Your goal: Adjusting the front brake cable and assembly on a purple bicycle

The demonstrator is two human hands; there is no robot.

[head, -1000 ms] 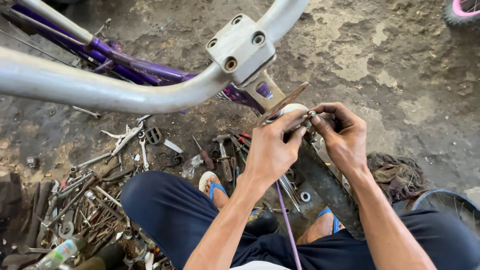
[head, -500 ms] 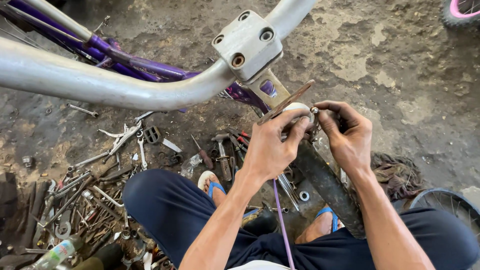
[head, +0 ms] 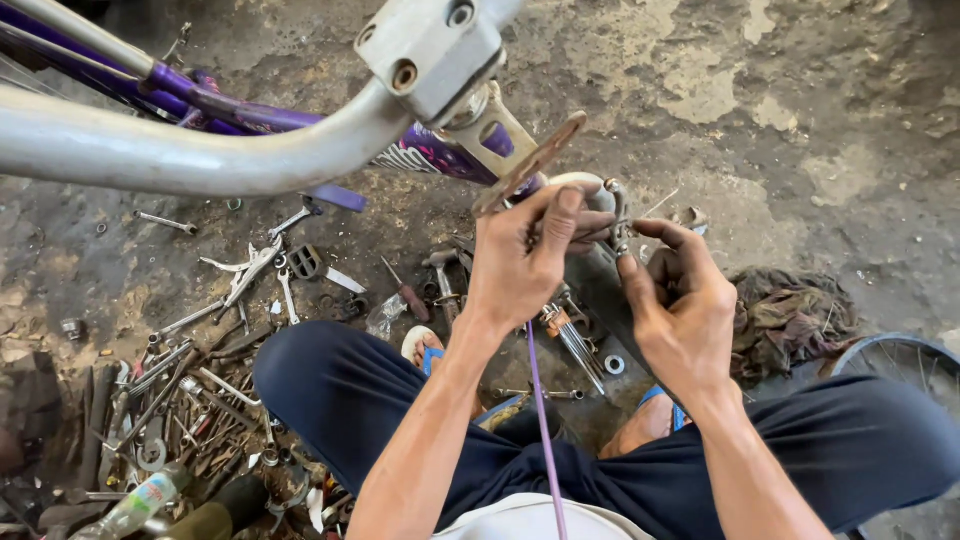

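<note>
My left hand (head: 525, 262) is closed around a pale metal bicycle part (head: 588, 184) just below the rusty bracket (head: 530, 163) of the stem. My right hand (head: 682, 300) is beside it, thumb and fingers pinching a small metal fitting (head: 620, 232) on the same part. A thin purple cable (head: 541, 420) runs from the hands down toward my lap. Above them are the silver handlebar (head: 200, 150) and its grey stem clamp (head: 430, 48). A black tyre (head: 600, 290) lies under the hands.
The purple bicycle frame (head: 190, 92) crosses the upper left. Several spanners and loose tools (head: 190, 390) lie on the dirt floor at the left, with a plastic bottle (head: 135, 505). A dirty rag (head: 790, 315) and a wheel rim (head: 900, 360) are at the right.
The view has moved nearer the handlebar. My right hand has dropped slightly and opened its outer fingers, while both hands stay on the metal part.
</note>
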